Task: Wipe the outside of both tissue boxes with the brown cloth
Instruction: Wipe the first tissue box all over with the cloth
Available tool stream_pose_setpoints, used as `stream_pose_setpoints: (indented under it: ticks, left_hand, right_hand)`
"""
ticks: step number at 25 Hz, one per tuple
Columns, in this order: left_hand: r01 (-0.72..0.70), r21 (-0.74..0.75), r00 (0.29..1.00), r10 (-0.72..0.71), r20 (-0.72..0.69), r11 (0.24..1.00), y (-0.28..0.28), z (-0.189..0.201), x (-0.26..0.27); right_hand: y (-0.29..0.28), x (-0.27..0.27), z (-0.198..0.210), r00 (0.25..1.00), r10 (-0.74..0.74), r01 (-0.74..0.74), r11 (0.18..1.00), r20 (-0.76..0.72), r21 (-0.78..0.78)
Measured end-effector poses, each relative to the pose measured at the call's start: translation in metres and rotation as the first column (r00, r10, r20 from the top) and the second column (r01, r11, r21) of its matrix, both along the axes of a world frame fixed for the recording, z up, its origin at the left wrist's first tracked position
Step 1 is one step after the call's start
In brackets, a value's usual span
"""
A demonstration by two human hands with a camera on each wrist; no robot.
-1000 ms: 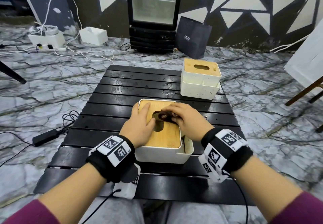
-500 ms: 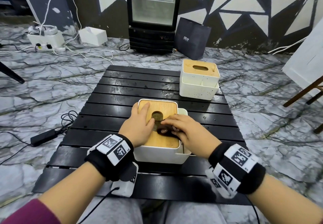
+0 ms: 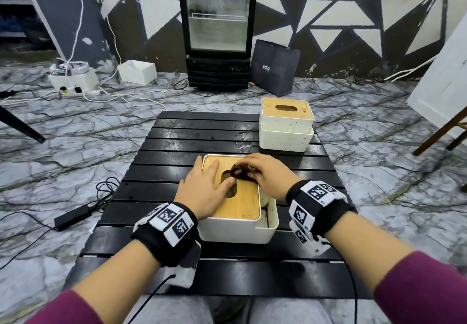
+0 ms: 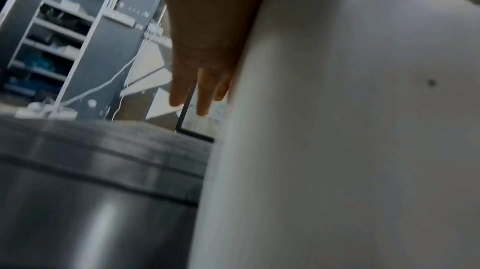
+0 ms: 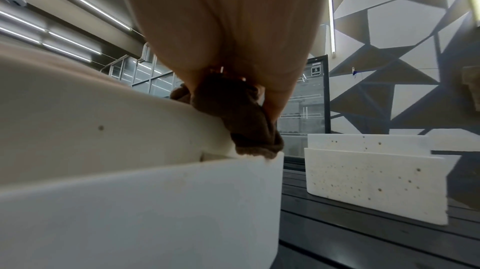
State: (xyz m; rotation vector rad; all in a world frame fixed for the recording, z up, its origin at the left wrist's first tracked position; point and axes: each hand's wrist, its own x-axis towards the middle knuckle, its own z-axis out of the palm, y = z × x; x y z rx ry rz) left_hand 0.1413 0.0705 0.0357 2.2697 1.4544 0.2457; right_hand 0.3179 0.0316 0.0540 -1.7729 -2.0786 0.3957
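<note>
A white tissue box with a bamboo lid (image 3: 240,204) stands on the black slatted table (image 3: 177,151), close to me. My left hand (image 3: 204,184) lies flat on the lid's left part with straight fingers (image 4: 202,92), beside the box's white wall (image 4: 337,129). My right hand (image 3: 262,172) grips the bunched brown cloth (image 3: 240,173) and presses it on the lid's far right part. In the right wrist view the cloth (image 5: 239,113) hangs over the box's edge (image 5: 155,129). A second, speckled tissue box (image 3: 286,124) (image 5: 376,177) stands at the table's far right corner.
A glass-door fridge (image 3: 218,30) and a dark paper bag (image 3: 274,67) stand behind the table. White boxes (image 3: 137,72) and cables lie on the marble floor at the left, a black adapter (image 3: 73,216) beside the table. A wooden chair leg (image 3: 439,134) is at right.
My right hand slid the cloth toward me along the lid, then back to its far right part. My left hand stayed flat on the lid.
</note>
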Motion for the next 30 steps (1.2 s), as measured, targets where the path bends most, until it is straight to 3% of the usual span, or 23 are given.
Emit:
stream_pose_setpoints:
  ticks: [3, 5, 8, 11, 14, 18, 22, 26, 28, 30]
  left_hand:
    - [0.081, 0.297, 0.994, -0.057, -0.089, 0.951, -0.016, 0.01, 0.0]
    - [0.133, 0.355, 0.99, -0.105, -0.097, 0.926, -0.038, 0.014, 0.006]
    - [0.153, 0.305, 0.975, -0.094, -0.199, 0.94, -0.06, 0.011, 0.013]
    - [0.209, 0.242, 0.964, -0.157, -0.216, 0.948, -0.057, 0.016, 0.007]
    - [0.26, 0.179, 0.959, -0.232, -0.161, 0.949, -0.043, 0.021, -0.01]
    - [0.247, 0.206, 0.965, -0.221, -0.142, 0.947, -0.016, 0.02, -0.034]
    - [0.212, 0.174, 0.977, -0.212, -0.02, 0.962, -0.003, 0.013, -0.044]
    - [0.197, 0.172, 0.977, -0.208, 0.052, 0.965, -0.009, 0.005, -0.046]
    - [0.212, 0.157, 0.972, -0.225, 0.067, 0.965, -0.012, 0.002, -0.049]
    - [0.226, 0.133, 0.969, -0.237, 0.074, 0.965, -0.014, -0.001, -0.051]
  right_hand:
    - [-0.003, -0.004, 0.0, 0.999, -0.041, 0.041, 0.999, -0.003, 0.005]
    - [-0.006, -0.005, 0.001, 0.998, -0.065, 0.065, 0.998, -0.016, 0.019]
    - [-0.011, -0.006, 0.004, 0.995, -0.097, 0.097, 0.995, -0.003, 0.001]
    - [-0.02, 0.002, 0.006, 0.993, -0.119, 0.12, 0.993, 0.023, -0.021]
    - [-0.034, 0.011, 0.007, 0.989, -0.146, 0.146, 0.989, 0.013, -0.038]
    - [-0.056, 0.011, 0.007, 0.992, -0.11, 0.108, 0.993, -0.058, -0.036]
    - [-0.067, -0.001, 0.004, 0.993, -0.061, 0.06, 0.998, -0.097, -0.016]
    - [-0.075, 0.024, 0.009, 0.936, -0.228, 0.263, 0.959, -0.269, 0.102]
    - [-0.083, 0.043, 0.002, 0.916, -0.34, 0.365, 0.926, -0.211, 0.094]
    - [-0.093, 0.058, -0.021, 0.919, -0.393, 0.392, 0.919, -0.029, -0.039]
